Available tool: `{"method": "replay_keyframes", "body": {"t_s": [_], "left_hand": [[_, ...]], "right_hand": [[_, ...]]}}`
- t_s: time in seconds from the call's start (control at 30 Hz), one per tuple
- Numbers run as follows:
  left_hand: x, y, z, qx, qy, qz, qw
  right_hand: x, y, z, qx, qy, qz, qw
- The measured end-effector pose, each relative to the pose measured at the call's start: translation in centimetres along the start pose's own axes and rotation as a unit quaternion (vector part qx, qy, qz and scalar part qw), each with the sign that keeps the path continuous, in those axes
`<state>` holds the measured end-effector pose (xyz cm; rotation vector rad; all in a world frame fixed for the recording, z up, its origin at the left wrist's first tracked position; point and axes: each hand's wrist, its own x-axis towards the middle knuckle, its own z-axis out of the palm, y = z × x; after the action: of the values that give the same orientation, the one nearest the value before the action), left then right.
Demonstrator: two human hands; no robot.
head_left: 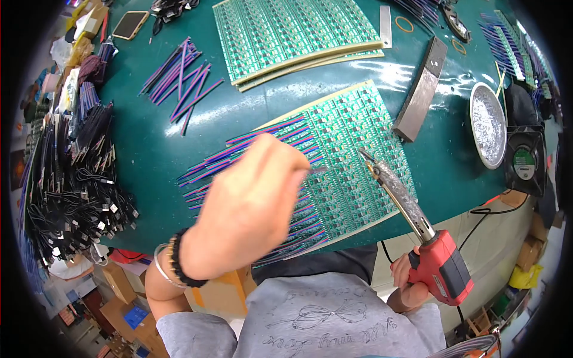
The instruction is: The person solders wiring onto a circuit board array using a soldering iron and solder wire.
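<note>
We see the right hand (409, 286) gripping a red soldering iron (412, 221) over the glossy green circuit panel (352, 155); the left hand (250, 206) pinches thin wire (316, 170).

circuit panel (352, 149) on table (149, 149), dish (488, 124) right

**What Things Were Made Of**

The green table (149, 149) looked smooth and shiny. The soldering iron (412, 221) had a red plastic handle and a dull, crusty metal tip. The round dish (488, 124) was shiny metal. The circuit panel (352, 161) looked glossy green.
</note>
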<state>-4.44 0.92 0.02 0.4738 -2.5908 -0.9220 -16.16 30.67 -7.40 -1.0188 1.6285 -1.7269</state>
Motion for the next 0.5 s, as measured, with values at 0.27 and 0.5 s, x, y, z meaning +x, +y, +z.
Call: {"method": "replay_keyframes", "body": {"t_s": [0.27,0.5], "left_hand": [[-0.5,-1.2,4.0,0.016,0.011,-0.068,0.998],[-0.5,-1.4,4.6,0.051,0.034,-0.057,0.997]], "right_hand": [[-1.1,1.2,-1.8,0.068,-0.093,0.000,0.993],[-1.0,-1.8,-2.8,0.040,-0.092,0.158,0.982]]}}
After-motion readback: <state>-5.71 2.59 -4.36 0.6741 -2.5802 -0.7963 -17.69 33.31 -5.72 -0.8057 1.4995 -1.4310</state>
